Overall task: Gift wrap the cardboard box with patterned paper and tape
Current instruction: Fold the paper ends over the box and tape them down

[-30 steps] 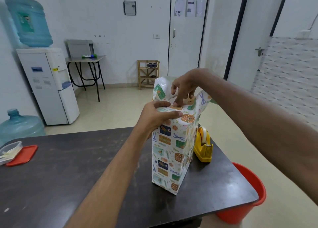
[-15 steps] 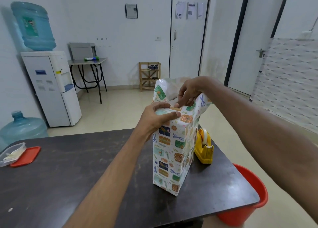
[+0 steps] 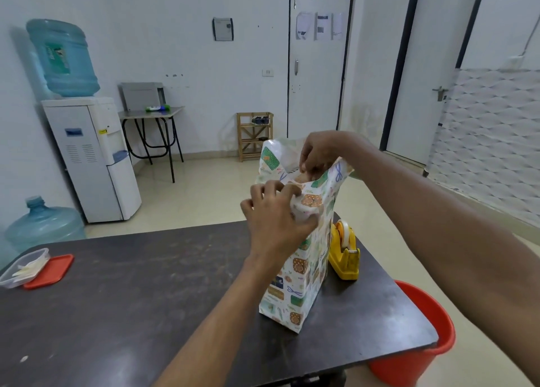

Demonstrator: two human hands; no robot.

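The box stands upright on the dark table [image 3: 122,293], covered in white patterned paper [image 3: 295,287] with green, orange and blue motifs. Loose paper sticks up above the box's top end. My left hand [image 3: 274,214] grips the near upper corner of the paper and presses it against the box. My right hand [image 3: 317,156] reaches down from above and pinches the paper at the open top. The cardboard itself is almost wholly hidden. A yellow tape dispenser [image 3: 344,253] with a roll of clear tape stands just right of the box.
A clear plastic container [image 3: 23,267] and its red lid [image 3: 49,271] lie at the table's left edge. A red bucket [image 3: 420,354] sits on the floor by the table's right corner. A water dispenser [image 3: 90,159] stands behind on the left.
My left hand has slid from the side of the box up onto the near top corner, folding paper inward. My right hand stays pinching the top paper. The camera has tilted slightly.
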